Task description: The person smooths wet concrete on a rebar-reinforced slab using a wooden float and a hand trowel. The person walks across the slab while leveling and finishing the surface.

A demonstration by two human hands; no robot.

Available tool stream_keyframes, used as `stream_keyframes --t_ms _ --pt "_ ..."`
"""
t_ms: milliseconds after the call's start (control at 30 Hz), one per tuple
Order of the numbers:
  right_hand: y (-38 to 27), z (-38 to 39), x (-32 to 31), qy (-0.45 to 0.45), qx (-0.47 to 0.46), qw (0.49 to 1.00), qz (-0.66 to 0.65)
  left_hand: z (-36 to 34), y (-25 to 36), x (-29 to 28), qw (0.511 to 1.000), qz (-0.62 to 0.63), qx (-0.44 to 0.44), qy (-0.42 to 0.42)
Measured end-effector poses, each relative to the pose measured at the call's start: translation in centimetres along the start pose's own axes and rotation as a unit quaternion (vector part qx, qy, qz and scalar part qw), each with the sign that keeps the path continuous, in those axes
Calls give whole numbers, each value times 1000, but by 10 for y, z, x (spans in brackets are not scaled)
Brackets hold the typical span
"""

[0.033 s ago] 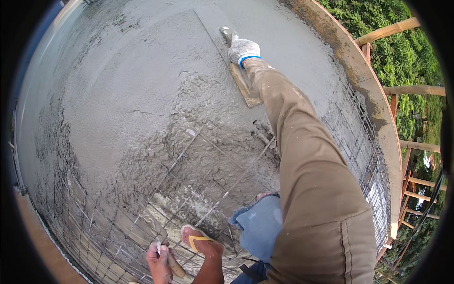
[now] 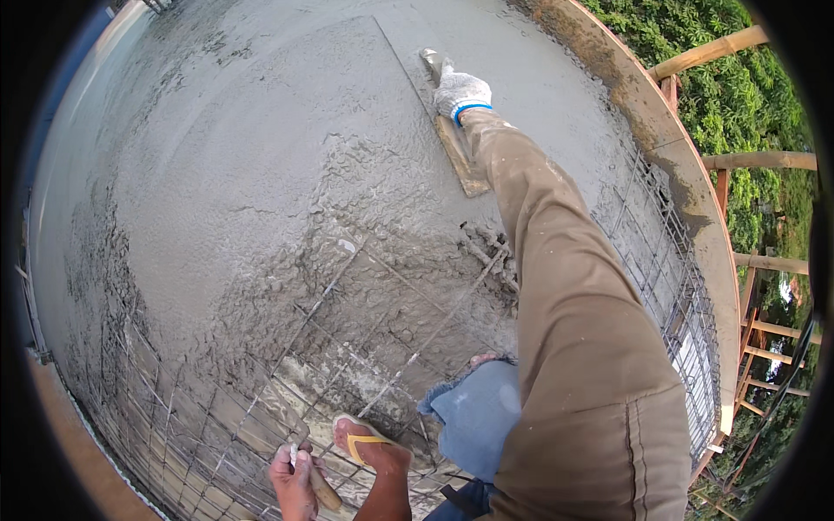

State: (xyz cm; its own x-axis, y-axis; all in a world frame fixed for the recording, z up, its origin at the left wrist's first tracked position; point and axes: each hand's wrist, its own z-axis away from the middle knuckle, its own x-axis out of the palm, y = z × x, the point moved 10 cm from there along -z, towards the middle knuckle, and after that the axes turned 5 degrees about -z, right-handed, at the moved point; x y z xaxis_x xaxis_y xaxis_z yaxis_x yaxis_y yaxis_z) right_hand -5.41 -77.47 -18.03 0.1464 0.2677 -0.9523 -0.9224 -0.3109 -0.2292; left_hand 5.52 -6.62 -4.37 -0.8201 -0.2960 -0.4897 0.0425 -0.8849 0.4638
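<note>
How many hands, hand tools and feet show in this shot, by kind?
Gloved hands: 1, the right hand on the long wooden float
Bare hands: 1, the left hand around a wooden handle
Hand tools: 2, the float and the handled tool
Feet in sandals: 1, the foot
Total: 5

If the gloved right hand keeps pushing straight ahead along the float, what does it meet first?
Likely nothing solid: ahead of the right hand and its wooden float lies only smoothed wet concrete, as far as the picture shows.

Right hand point(image 2: 461, 92), wooden float point(image 2: 453, 135), seemingly unmoved
</note>
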Motion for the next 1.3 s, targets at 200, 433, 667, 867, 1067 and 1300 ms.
stream_keyframes --t_ms 200,433,667,867,1067,1300 --pt "218 36 -44 28 183 982 32 0 24 23 1000 -12 0 -28" --pt "346 122 -67 91 224 970 0 -7 -4 32 999 -32 0 -26" --pt "369 171 -35 146 247 957 -46 -35 -13 54 984 164 4 -66" --pt "344 234 -44 206 121 968 -73 -35 30 42 987 153 55 -10" --pt "307 223 -81 211 -43 976 -19 -67 66 2 980 167 82 77" --pt "239 162 -65 180 -98 979 -6 -65 104 -21 978 148 96 108"
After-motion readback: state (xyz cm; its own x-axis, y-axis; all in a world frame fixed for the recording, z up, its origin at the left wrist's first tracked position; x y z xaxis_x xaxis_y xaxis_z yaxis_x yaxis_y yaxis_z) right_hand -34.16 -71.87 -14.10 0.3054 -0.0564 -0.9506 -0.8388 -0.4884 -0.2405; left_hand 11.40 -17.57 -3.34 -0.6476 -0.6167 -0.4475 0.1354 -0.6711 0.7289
